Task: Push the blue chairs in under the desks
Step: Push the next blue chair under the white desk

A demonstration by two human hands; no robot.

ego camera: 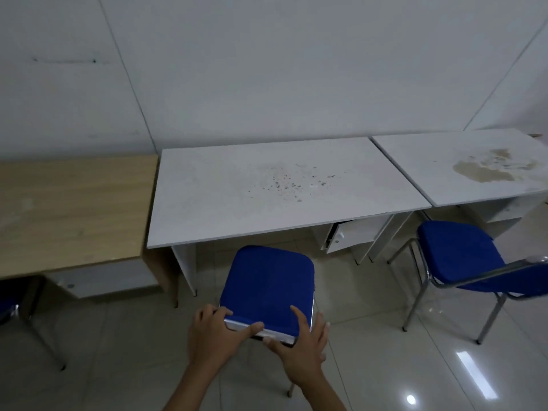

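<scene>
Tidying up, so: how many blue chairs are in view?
3. Middle chair, at the middle desk; right chair, pulled out from the right desk; left chair, at the frame's left edge, mostly cut off. Others may be offscreen.

The middle white desk (237,197), its top speckled dark, has the middle blue chair (268,280) just in front of it, far edge meeting the desk's front edge, not under it. The left hand (213,330) and right hand (302,348) grip its near metal-trimmed edge. Right of that desk, a chrome-framed second blue chair (456,253) stands pulled out, angled, before a stained white desk (444,161). Left of it, a wooden desk (74,209) fronts a barely visible third blue chair (6,292).
</scene>
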